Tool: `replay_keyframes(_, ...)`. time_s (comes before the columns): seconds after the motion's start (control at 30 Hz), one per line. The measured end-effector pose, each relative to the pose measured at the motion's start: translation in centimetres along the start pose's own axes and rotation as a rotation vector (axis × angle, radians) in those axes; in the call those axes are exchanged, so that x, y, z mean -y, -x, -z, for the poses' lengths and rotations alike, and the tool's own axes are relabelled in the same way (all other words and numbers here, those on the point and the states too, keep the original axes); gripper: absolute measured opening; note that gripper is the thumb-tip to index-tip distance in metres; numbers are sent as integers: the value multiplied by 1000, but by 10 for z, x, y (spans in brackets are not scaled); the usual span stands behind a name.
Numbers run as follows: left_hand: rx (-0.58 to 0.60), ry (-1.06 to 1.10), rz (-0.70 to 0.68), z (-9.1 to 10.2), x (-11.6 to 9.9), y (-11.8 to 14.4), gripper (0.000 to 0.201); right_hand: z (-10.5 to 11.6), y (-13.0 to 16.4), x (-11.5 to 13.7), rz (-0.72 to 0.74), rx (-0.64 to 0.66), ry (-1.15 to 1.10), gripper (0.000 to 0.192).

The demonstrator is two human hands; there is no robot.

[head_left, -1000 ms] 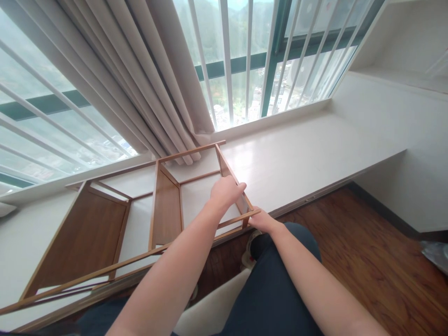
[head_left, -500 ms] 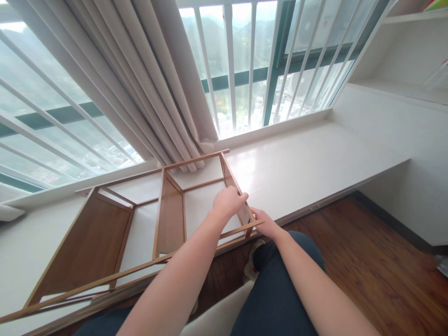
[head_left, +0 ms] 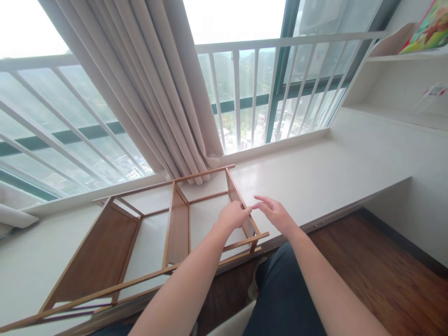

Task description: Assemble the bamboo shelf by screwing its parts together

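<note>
A brown wooden shelf rack [head_left: 178, 220] lies on its side along the white window ledge, its shelf panels standing upright. My left hand [head_left: 234, 215] is closed over the top edge of the rack's right end panel, thumb toward the right. Just to the right of that panel is my right hand [head_left: 275, 213], raised above the ledge with fingers apart and nothing visible in it. Its fingertips come close to my left thumb; whether they touch I cannot tell.
The white ledge [head_left: 297, 172] runs right to a white shelf unit [head_left: 392, 116]. A beige curtain [head_left: 157, 93] hangs behind the rack, its hem over the rack's back rail. White railing bars [head_left: 237, 100] stand before the window. Dark wooden floor [head_left: 346, 266] lies below.
My right hand has let go of the panel's near lower corner and risen, its fingers opening. My left hand stays on the panel. The view has tilted up.
</note>
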State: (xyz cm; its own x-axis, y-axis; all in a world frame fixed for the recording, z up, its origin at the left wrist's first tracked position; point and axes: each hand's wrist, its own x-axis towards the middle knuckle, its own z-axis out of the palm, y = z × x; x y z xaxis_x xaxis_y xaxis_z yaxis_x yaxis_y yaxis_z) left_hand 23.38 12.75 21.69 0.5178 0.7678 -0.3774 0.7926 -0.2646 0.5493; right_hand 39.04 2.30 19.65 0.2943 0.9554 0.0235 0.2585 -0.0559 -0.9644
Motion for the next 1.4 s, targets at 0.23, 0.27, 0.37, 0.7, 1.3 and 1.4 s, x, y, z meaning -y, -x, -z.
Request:
replay_keyframes(0.23, 185, 249, 20, 6, 8, -10, 36, -24, 6, 60, -154, 180, 749, 55)
replay_keyframes(0.27, 211, 278, 12, 8, 9, -10, 36, -28, 8, 60, -148, 184, 770, 53)
replay_keyframes(0.37, 233, 307, -7, 12, 13, -8, 38, -38, 15, 54, -126, 196, 789, 56)
replay_keyframes(0.7, 69, -64, -196, 33, 28, 40, 58, -57, 27, 41, -225, 92, 1000, 38)
replay_keyframes(1.3, -161, -494, 13, 70, 203, 222, 83, -167, 40, 56, -24, 270, 1132, 36)
replay_keyframes(1.4, -187, -465, 20, 73, 218, 235, 85, -178, 39, 51, -15, 282, 1143, 37)
